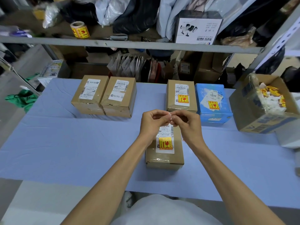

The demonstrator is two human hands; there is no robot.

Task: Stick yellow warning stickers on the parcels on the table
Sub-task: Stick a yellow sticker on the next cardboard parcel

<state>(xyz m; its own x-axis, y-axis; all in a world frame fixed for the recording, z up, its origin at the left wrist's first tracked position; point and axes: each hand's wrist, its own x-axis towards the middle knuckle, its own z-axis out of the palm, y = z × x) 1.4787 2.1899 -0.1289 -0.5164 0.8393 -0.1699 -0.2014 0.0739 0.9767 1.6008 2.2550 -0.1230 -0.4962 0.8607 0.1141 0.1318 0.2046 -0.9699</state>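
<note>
A brown parcel lies in front of me on the blue table, with a yellow warning sticker on its label. Above it, my left hand and my right hand meet and pinch a small white scrap of paper between their fingertips. Two brown parcels at the back left carry only white labels. A brown parcel and a blue parcel at the back right each bear a yellow sticker.
An open cardboard box at the right edge holds crumpled backing paper and yellow scraps. A roll of yellow stickers stands on the shelf behind the table, among bags and a white carton.
</note>
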